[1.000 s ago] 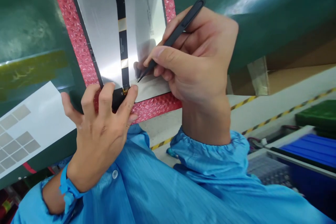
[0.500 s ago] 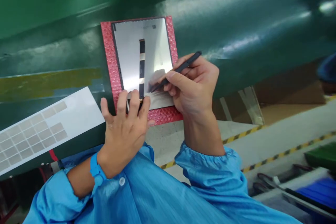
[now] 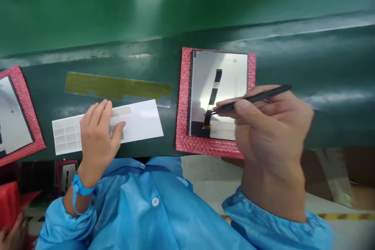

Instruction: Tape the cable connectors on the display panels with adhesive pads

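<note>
My left hand (image 3: pixel 98 129) rests open on a white sheet with rows of grey square stickers (image 3: pixel 146 119), its thumb apart from the fingers and covering part of the rows. In my right hand (image 3: pixel 269 125) is a pair of black tweezers (image 3: pixel 260 95), held like a pen. Their tips are over a black flex cable (image 3: pixel 214 95), close to its lower part; whether they touch cannot be made out. The cable lies on the silvery back of a display panel (image 3: pixel 200 78), which sits on pink bubble wrap (image 3: pixel 183 97). My right hand hides the panel's lower right corner.
A yellow strip in clear film (image 3: pixel 117 86) lies behind the sheet. At the left is another panel (image 3: pixel 14 119) on pink bubble wrap. Below it, another person's hand (image 3: pixel 14 232) is by a red wrapped bundle (image 3: pixel 10 207). The green table's (image 3: pixel 155 150) front edge runs before me.
My left hand has left the panel's lower edge and moved left onto the sticker sheet. The tweezers remain in my right hand, over the cable. The view has swung left.
</note>
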Demonstrator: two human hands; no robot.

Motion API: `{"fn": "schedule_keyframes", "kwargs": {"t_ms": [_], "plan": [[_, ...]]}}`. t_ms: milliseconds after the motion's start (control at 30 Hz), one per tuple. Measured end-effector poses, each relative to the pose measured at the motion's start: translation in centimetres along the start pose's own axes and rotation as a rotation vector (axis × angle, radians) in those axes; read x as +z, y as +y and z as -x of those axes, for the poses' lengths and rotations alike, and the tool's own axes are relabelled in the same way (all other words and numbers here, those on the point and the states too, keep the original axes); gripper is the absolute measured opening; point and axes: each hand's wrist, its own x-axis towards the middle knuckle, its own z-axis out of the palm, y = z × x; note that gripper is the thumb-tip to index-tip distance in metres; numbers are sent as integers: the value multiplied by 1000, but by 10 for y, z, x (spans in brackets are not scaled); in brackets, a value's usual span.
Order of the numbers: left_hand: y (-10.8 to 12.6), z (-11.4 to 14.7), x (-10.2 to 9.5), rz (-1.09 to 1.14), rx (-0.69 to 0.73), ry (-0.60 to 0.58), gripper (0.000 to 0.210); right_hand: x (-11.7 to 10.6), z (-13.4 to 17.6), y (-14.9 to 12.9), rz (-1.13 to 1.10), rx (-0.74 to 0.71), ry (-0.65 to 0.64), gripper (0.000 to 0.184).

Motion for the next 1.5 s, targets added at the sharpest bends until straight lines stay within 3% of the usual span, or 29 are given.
{"fn": "schedule_keyframes", "kwargs": {"t_ms": [67,167,300,600,1000,1300,1500], "plan": [[-14,5,4,-32,-36,-52,56,37,10,-4,-27,26,-155,25],[-15,9,9,-54,-46,-97,54,89,15,6,-30,83,-364,24],[-6,7,7,-73,-33,-154,50,120,8,29,19,144,-451,25],[-4,4,6,-42,-35,-170,49,120,2,30,106,128,-484,24],[-3,4,7,-24,-40,-170,50,130,-20,25,207,221,-658,27],[-3,3,7,-24,-61,-165,51,129,-12,29,103,174,-666,39],[-11,-1,6,-48,-26,-138,49,108,-12,19,-36,168,-577,58]]}}
